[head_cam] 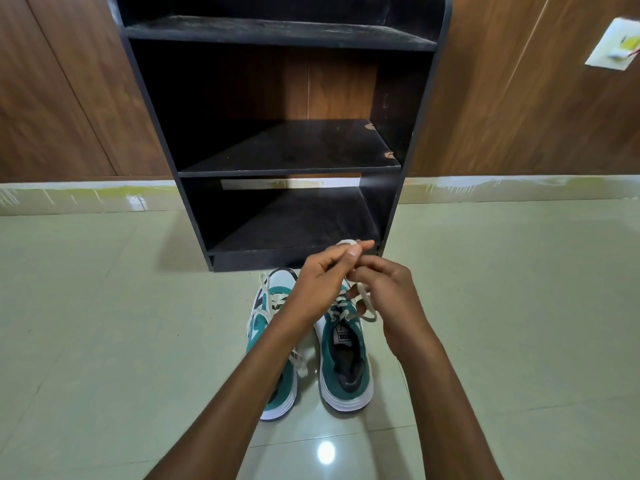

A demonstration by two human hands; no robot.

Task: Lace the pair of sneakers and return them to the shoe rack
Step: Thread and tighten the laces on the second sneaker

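Observation:
Two teal and white sneakers stand side by side on the floor, toes toward the rack. The right sneaker (346,362) has its white lace (367,308) pulled up above the eyelets. My left hand (322,285) pinches a loop of that lace above the shoe's toe. My right hand (384,289) holds another part of the same lace just beside it. The left sneaker (266,320) lies partly under my left forearm, its lace loose over the side. The black shoe rack (291,164) stands directly behind the shoes, its shelves bare.
Pale glossy floor tiles (104,341) spread to both sides of the shoes. A brown wood-panelled wall (62,98) runs behind the rack. A white switch plate (613,46) is on the wall at upper right.

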